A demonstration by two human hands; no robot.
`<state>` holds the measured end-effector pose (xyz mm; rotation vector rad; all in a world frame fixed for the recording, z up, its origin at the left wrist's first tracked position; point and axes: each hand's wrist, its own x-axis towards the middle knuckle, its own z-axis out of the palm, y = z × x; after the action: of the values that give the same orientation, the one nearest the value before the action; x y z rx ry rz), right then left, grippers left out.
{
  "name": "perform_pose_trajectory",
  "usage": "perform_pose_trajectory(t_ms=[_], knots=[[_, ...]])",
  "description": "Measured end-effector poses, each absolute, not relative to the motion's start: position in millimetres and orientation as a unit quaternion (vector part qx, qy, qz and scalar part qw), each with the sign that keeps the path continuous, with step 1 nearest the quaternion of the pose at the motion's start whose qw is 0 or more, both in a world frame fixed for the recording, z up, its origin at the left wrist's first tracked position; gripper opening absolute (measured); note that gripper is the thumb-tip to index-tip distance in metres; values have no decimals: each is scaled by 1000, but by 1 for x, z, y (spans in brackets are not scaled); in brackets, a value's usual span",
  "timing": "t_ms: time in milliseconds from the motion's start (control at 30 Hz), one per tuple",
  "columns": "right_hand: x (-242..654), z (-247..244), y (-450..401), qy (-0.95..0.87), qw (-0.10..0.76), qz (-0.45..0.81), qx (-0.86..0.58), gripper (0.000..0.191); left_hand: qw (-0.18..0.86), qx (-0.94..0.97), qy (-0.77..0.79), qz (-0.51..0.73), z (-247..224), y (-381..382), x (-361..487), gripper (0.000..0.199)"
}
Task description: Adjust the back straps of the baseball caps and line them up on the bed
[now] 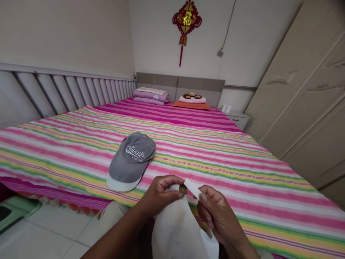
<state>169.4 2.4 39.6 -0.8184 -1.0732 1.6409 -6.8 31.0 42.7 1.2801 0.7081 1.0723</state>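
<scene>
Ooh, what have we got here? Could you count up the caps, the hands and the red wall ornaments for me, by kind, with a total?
Caps: 2 (grey cap on the bed; white cap)
Hands: 2 (left hand and right hand, both holding the white cap)
Red wall ornament: 1
Total: 5

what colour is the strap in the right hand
White; the strap shows best in the head view, in the right hand.

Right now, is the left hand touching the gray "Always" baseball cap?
Apart. The head view shows striped bedspread lying visible between the left hand and the gray "Always" baseball cap.
</scene>
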Motion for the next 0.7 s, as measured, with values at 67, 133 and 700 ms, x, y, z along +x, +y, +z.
perform_pose_trajectory(t_ms=[67,133,700], knots=[[171,43,1,-436,500,664,-345,26,631,547,283,472,44,30,-8,24],[172,47,-1,-433,513,649,-358,27,636,546,258,481,47,29,-9,22],[167,55,-4,-410,518,654,-369,33,641,527,282,482,55,19,-9,21]])
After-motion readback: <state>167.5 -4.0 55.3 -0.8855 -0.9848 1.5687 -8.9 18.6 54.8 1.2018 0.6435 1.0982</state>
